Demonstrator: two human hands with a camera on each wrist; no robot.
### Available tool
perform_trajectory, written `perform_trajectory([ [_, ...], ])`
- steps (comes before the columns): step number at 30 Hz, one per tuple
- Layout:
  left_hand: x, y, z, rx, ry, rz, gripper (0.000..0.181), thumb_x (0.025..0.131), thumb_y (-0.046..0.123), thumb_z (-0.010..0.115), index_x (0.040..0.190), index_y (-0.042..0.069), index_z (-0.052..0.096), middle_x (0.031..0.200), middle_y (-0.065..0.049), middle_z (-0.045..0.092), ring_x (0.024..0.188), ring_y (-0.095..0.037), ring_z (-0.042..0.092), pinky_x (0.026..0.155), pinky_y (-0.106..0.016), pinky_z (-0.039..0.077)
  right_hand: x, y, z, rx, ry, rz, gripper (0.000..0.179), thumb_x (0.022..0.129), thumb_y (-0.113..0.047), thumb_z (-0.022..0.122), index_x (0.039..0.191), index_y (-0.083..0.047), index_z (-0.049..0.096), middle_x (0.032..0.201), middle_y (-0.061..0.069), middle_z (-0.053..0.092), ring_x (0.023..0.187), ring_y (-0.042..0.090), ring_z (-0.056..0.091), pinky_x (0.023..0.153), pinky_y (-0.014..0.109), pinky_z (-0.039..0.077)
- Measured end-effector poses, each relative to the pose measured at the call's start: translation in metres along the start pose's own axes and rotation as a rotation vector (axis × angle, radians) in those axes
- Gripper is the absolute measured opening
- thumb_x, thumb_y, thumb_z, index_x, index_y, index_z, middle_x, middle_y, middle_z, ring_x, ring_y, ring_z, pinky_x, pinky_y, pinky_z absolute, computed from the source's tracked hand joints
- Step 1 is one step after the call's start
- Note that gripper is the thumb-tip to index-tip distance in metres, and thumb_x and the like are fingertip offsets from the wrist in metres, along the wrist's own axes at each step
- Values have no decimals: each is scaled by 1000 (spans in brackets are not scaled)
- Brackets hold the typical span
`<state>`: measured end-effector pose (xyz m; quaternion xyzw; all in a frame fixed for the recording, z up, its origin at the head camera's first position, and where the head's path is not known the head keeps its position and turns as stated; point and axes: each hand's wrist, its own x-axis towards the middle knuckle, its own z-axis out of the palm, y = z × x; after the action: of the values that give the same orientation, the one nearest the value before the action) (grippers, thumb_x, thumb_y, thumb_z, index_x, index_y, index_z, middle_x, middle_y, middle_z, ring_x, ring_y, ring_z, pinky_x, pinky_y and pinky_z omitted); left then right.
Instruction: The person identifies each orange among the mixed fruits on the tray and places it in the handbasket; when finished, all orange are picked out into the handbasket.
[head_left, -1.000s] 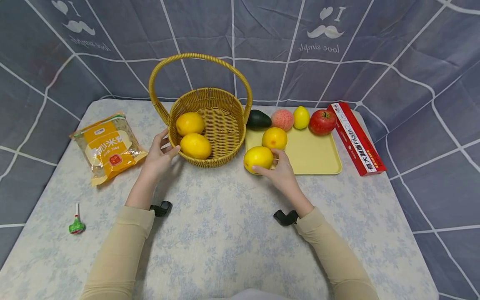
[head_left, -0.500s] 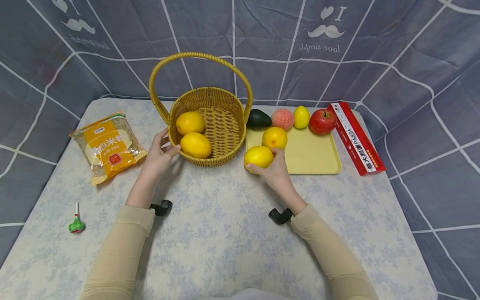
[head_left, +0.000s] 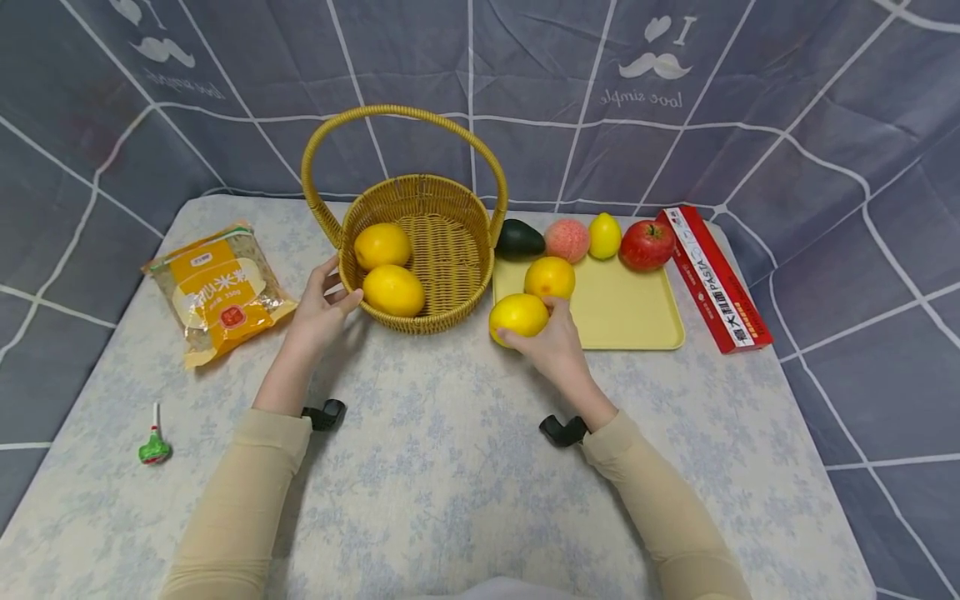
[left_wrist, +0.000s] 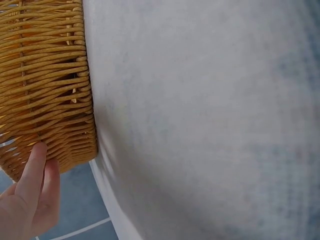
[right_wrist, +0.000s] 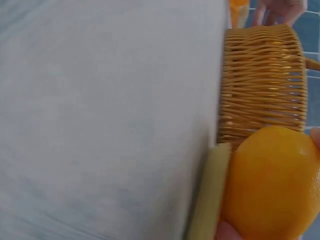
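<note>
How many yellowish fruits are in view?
5: a rear fruit and a front fruit inside the basket; one fruit in the right hand; another fruit just behind on the tray; a lemon left of the apple.

Even light, soft shadows; the tablecloth (left_wrist: 200, 75) blurs in wrist views.
</note>
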<state>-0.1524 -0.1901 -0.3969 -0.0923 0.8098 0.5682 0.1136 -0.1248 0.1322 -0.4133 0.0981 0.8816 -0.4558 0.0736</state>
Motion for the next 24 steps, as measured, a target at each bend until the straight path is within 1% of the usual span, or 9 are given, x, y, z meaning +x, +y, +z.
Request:
perform_trajectory([
  [3,0,0,-1,-4,-7,9,76,103,27,52,160,26,2,162,-14,17,147,-32,27,115,-49,36,-4,-7,-8,-7,-13,-1,94,75,-44,80,143,-2,32,143,21,45,124,33,50,103,48,44],
  [7,0,0,-1,-5,-11,17,77,102,27,52,160,25,2,162,-14,18,147,-33,28,115,-49,36,-8,-22,-21,21,-35,-8,92,76,-45,79,144,-6,32,140,19,46,119,32,51,98,46,45],
  [10,0,1,-1,-3,-8,21,77,102,27,53,160,25,2,162,-14,19,146,-33,28,114,-49,37,-9,-35,-28,61,-43,-31,90,76,-46,78,144,-9,32,139,16,46,115,30,51,94,43,46],
  [13,0,1,-1,-1,-4,22,76,102,27,52,160,25,2,162,-14,19,146,-33,29,114,-49,37,-6,-49,-31,91,-41,-64,89,77,-46,78,145,-10,32,139,14,45,116,29,52,94,42,48],
  [17,0,1,-1,3,1,17,76,103,27,52,160,25,2,162,-14,19,145,-33,29,114,-49,37,2,-68,-26,126,-35,-120,89,77,-45,79,145,-12,33,139,12,46,120,28,52,95,42,49],
  [21,0,0,-1,3,-1,11,76,103,27,51,160,24,2,162,-14,19,145,-34,28,115,-49,36,13,-81,-11,156,-57,-162,88,77,-44,80,145,-13,33,138,10,48,118,25,53,95,40,49],
  [24,1,-1,0,-2,-6,7,76,103,27,51,160,24,1,162,-14,19,145,-33,28,115,-49,36,21,-89,3,150,-67,-181,89,77,-44,80,145,-13,32,138,10,47,116,24,53,97,40,49],
])
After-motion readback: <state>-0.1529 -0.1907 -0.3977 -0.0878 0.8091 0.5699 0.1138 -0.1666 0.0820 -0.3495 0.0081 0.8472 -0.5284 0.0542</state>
